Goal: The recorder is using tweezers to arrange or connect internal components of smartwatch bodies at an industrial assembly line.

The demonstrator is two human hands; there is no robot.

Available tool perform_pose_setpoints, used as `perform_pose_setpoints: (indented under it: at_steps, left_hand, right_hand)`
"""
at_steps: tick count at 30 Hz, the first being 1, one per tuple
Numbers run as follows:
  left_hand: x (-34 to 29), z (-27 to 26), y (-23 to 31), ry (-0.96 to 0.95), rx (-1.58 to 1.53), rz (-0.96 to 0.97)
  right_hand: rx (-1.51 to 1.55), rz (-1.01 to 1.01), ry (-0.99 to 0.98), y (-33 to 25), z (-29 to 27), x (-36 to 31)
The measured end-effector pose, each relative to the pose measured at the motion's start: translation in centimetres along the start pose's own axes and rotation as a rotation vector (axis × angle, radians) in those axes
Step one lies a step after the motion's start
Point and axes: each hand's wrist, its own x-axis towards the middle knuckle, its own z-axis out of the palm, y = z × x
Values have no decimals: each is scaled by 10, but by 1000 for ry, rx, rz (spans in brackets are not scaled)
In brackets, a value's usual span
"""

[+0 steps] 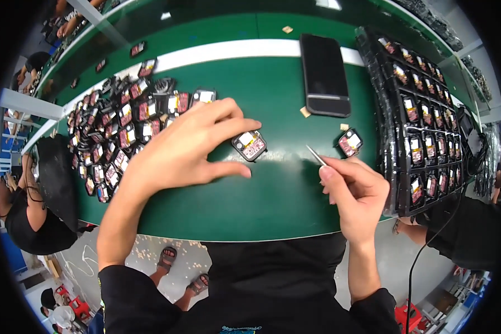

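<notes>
My right hand (357, 192), right of centre, pinches a slim metal tool (316, 155). My left hand (186, 145), left of centre, is unclenched, thumb and forefinger parted beside a square module (249, 146) at frame centre; contact unclear. Farther: module pile (125, 115), upper left; black phone (324, 67), upper right.

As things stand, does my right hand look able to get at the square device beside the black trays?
Probably yes: your right hand is close to the square device, with only bare green table between. That hand pinches a pointed tool, though, which might hamper grabbing.
</notes>
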Motion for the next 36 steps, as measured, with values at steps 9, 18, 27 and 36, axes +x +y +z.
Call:
perform_pose_setpoints:
  at_steps: [9, 18, 27, 36]
  left_hand:
    - [-2, 25, 14, 17, -232, 6]
    - [1, 37, 6, 76, -245, 26]
    - [3, 34, 3, 45, -198, 17]
    - [4, 33, 9, 53, -183, -38]
  right_hand:
    - [64, 36, -192, -5, 2, 16]
    - [-329, -266, -201, 5, 13, 17]
    - [-352, -293, -183, 8, 16, 19]
    - [-351, -332, -176, 10, 14, 18]
